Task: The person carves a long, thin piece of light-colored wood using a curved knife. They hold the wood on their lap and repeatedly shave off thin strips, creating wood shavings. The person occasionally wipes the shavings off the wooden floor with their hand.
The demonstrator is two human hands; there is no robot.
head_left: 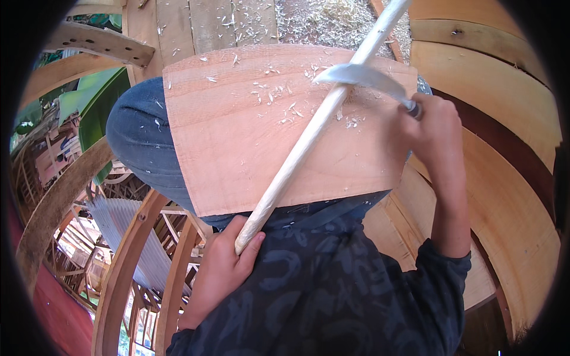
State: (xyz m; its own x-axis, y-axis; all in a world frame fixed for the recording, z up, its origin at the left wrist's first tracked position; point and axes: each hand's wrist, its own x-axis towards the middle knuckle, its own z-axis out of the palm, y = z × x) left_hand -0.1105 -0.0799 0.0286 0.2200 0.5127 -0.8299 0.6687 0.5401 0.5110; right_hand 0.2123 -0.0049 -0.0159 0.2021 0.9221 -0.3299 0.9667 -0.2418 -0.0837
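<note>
A long, pale, peeled wooden stick [300, 145] runs slantwise from lower left to upper right over a flat wooden board [237, 160] lying across my lap. My left hand [228, 255] is wrapped round the stick's near end, close to my body. In my right hand [436, 121] is a knife [368, 79] with a broad curved blade; only a bit of its dark handle shows, and the fingers are slightly blurred. The blade crosses the stick above the board's far part, apparently against the wood. Small wood shavings [291, 110] are scattered on the board.
Many more shavings [332, 21] cover the plank floor [217, 24] ahead. Curved wooden planks [493, 77] rise on my right. To the left, curved timber ribs [127, 267] stand with gaps between them, showing corrugated sheeting [127, 231] and green leaves [98, 104] beyond.
</note>
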